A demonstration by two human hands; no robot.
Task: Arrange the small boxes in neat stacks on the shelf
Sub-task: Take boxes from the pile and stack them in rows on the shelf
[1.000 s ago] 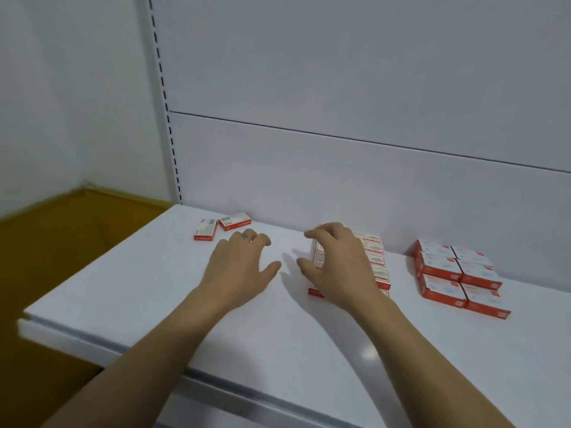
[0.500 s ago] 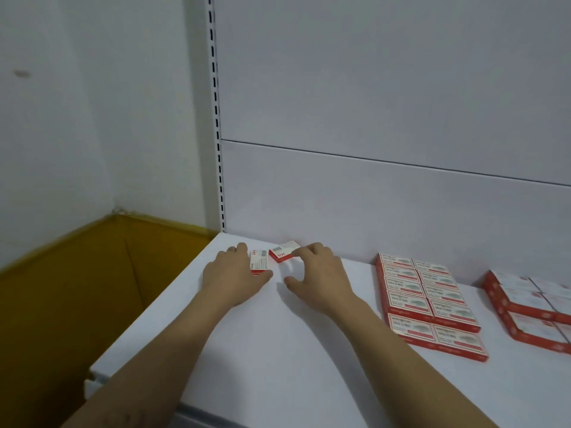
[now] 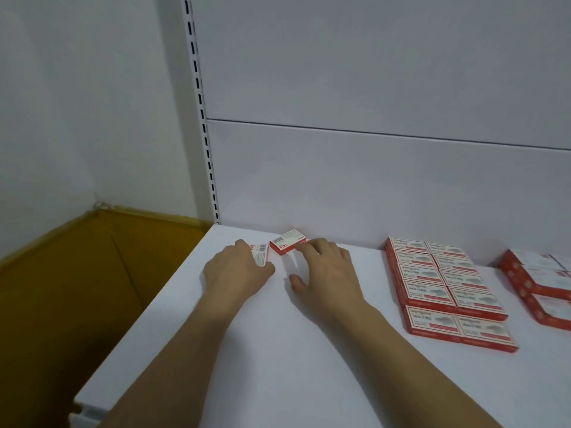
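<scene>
Two loose small red-and-white boxes lie near the back left corner of the white shelf [image 3: 278, 359]. My left hand [image 3: 238, 273] holds the left box [image 3: 262, 256] between fingers and thumb, and covers part of it. My right hand [image 3: 329, 273] touches the right end of the other loose box [image 3: 286, 244] with its fingertips, thumb resting apart on the shelf. To the right, a neat block of boxes [image 3: 445, 291] stands in two columns. Another stacked group [image 3: 540, 279] sits at the right edge, cut off by the frame.
A white back panel [image 3: 370, 180] rises directly behind the boxes. A slotted upright [image 3: 202, 118] stands at the shelf's back left corner. Left of the shelf's edge there is a drop to a brown floor [image 3: 61, 288]. Bare shelf surface lies in front of my hands.
My right hand left the block of boxes and both hands moved left to the two loose boxes. The view swung left with them. Since half a second ago the hands have barely shifted.
</scene>
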